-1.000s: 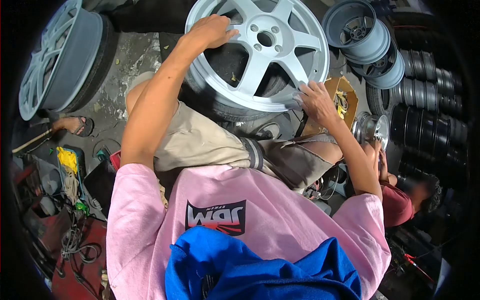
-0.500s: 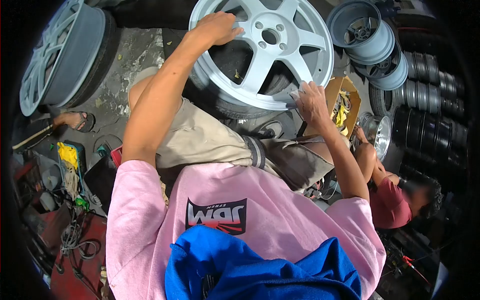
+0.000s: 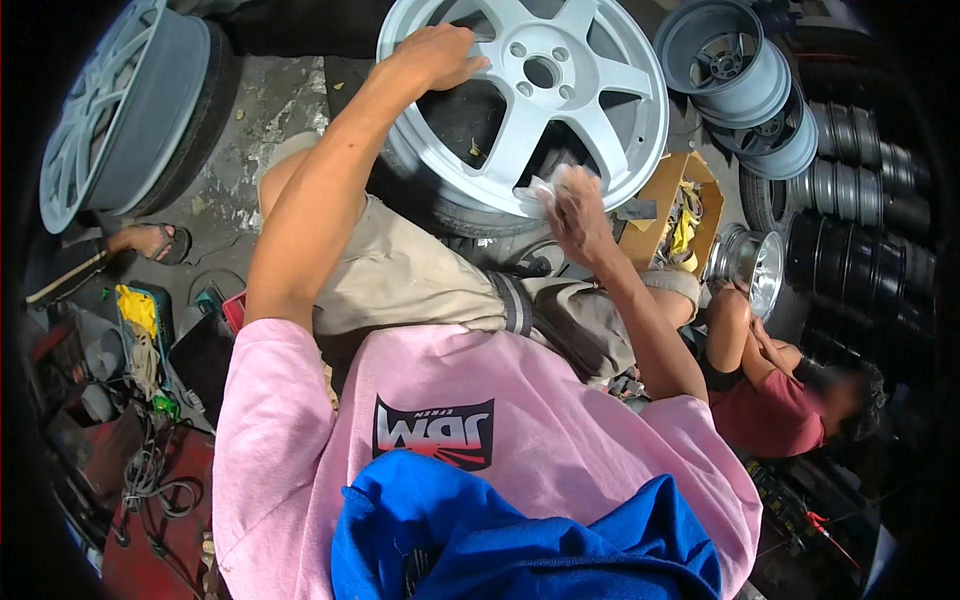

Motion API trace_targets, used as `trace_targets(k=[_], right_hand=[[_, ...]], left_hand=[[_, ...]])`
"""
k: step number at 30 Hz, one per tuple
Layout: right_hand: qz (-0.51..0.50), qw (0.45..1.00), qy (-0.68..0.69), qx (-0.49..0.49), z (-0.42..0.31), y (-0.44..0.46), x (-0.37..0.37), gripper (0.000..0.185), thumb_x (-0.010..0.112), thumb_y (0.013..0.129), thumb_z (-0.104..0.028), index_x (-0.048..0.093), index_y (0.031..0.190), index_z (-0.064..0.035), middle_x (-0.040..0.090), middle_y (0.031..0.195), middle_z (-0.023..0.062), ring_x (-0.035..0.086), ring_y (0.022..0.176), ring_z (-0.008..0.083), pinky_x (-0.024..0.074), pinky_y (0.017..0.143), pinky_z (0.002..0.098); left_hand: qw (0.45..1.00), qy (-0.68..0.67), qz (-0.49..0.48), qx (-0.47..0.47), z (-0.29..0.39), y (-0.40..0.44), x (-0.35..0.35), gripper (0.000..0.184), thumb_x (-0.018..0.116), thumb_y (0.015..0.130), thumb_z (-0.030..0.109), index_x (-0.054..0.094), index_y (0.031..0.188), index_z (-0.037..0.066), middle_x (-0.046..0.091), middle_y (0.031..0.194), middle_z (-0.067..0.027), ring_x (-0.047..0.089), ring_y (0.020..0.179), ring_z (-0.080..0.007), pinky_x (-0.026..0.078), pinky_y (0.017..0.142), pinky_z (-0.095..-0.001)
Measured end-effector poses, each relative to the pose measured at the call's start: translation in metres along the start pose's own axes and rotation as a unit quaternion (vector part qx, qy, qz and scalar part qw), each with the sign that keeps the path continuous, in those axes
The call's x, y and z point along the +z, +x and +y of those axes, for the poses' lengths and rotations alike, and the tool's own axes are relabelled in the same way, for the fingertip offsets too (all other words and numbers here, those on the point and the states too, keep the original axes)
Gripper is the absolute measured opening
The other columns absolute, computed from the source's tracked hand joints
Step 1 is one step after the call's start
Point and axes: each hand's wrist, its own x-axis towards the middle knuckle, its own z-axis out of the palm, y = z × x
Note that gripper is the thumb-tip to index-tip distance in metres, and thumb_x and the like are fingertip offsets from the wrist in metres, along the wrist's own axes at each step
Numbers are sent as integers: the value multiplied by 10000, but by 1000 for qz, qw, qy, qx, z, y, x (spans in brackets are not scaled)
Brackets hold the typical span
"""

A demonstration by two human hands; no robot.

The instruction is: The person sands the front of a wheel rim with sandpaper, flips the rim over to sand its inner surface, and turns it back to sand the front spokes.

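Note:
A pale grey-white spoked wheel rim (image 3: 515,150) lies face up on a black tyre (image 3: 450,215) in front of my knees. At its left side, my left hand (image 3: 437,55) grips it where a spoke meets the outer lip. My right hand (image 3: 580,215), slightly blurred, is closed on a crumpled whitish sheet (image 3: 541,190). I cannot tell whether the sheet is cloth or paper. It is pressed to the near lip of the rim, below the spokes. My fingers hide part of it.
Right of the rim stands a cardboard box (image 3: 655,200) with yellow material inside. Stacked barrels (image 3: 715,65) and rows of dark rims (image 3: 840,250) lie beyond. A person in a red shirt (image 3: 765,415) sits at right. Another rim (image 3: 150,120) leans at left, near a sandalled foot (image 3: 160,240).
My right hand has slid left along the near lip of the rim with the whitish sheet. My left hand stays in place. The seated person's arm and leg have shifted.

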Motion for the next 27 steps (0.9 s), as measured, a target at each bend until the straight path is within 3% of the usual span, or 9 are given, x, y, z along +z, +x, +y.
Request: trace_targets(k=[2,5,8,10,12,19,21,25,27], right_hand=[[59,994,-47,-84,16,-12,-3,126,647,885,-118,589,942,-22,457,923,127,455,855,322,316,719,431],[-6,998,-69,9,12,-10,-4,186,631,917,-136,638,1068,-27,524,1018,176,494,905,389,376,763,499],[129,987,-30,-95,-3,2,11,222,656,885,-97,582,1088,-48,492,949,160,466,823,353,321,699,455],[11,999,-1,-45,-4,3,-4,271,680,864,-80,542,1097,-64,494,944,147,492,847,343,353,729,442],[-10,999,-14,-35,15,-2,-26,214,679,876,-115,534,1022,-58,499,943,137,505,867,334,378,765,434],[-158,944,-251,-147,62,11,-91,163,671,870,-217,702,951,-80,581,1093,69,523,1098,244,408,956,418],[-223,922,-281,-147,52,16,-96,176,686,850,-232,721,924,-76,584,1154,56,501,1154,224,410,972,400],[-146,944,-256,-148,57,-3,-74,161,681,850,-215,701,904,-64,574,1123,79,510,1109,250,416,941,415],[-119,973,-191,-44,55,-7,-61,136,661,853,-179,678,892,-50,567,1069,127,530,1029,300,438,864,441]], left_hand=[[1000,0,11,-1,0,-1,0,466,612,969,416,693,1099,-24,713,1026,-241,669,1021,-417,524,910,-488],[1000,5,17,-5,2,0,-1,458,608,971,409,721,1037,-29,720,1041,-225,680,1016,-403,534,905,-480],[1000,11,-12,-10,3,2,-3,475,599,973,422,688,1110,-24,709,1047,-242,664,1036,-416,518,921,-492],[999,12,-35,-8,1,2,-2,503,593,974,435,655,1184,-17,699,1056,-258,648,1054,-432,501,936,-504],[1000,-3,-19,-10,1,2,0,508,599,971,431,651,1192,-23,696,1066,-262,647,1060,-433,501,939,-504],[1000,-2,-11,-11,-7,1,3,547,592,970,447,634,1227,-34,688,1105,-265,638,1094,-423,490,968,-495],[999,20,36,11,-9,1,9,461,614,964,414,718,1046,-28,723,1018,-224,687,996,-402,536,897,-493],[996,11,88,28,-12,0,13,463,612,964,416,724,1026,-29,727,994,-224,694,966,-404,541,883,-491],[999,7,50,12,-10,1,11,467,611,965,417,725,1029,-31,727,1003,-224,694,961,-406,543,876,-491]])
